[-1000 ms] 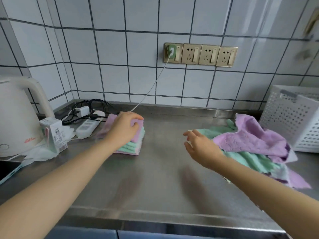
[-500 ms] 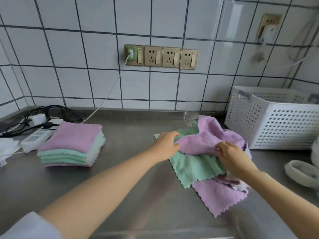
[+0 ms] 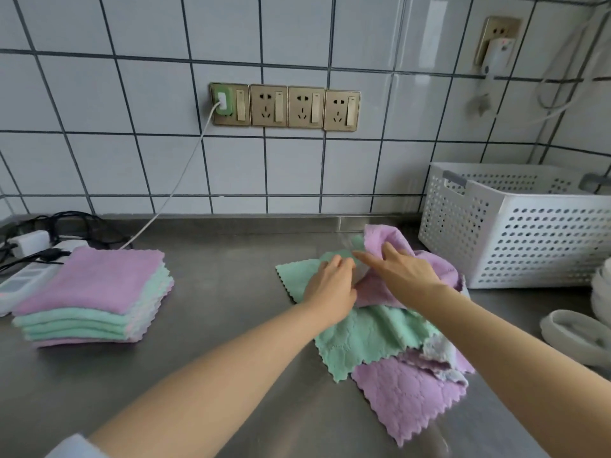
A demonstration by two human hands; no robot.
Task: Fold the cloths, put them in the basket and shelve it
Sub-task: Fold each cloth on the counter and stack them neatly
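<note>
Hands: you have two in view, the left hand and the right hand.
Folded stack: one, about six cloths, edges hard to separate.
Loose pile: one, at least four cloths.
Basket: one.
Wall sockets: four in a row.
Power strip: one.

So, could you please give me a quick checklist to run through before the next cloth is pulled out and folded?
1. Both hands on the loose pile: ok, left hand and right hand are on it.
2. One cloth singled out: cannot tell, the fingers' hold is hidden.
3. Bare counter in front for folding: ok.
4. Folded stack neat, ready for another: ok.
5. Basket upright, top open: ok.
6. Basket contents: cannot tell.
</note>
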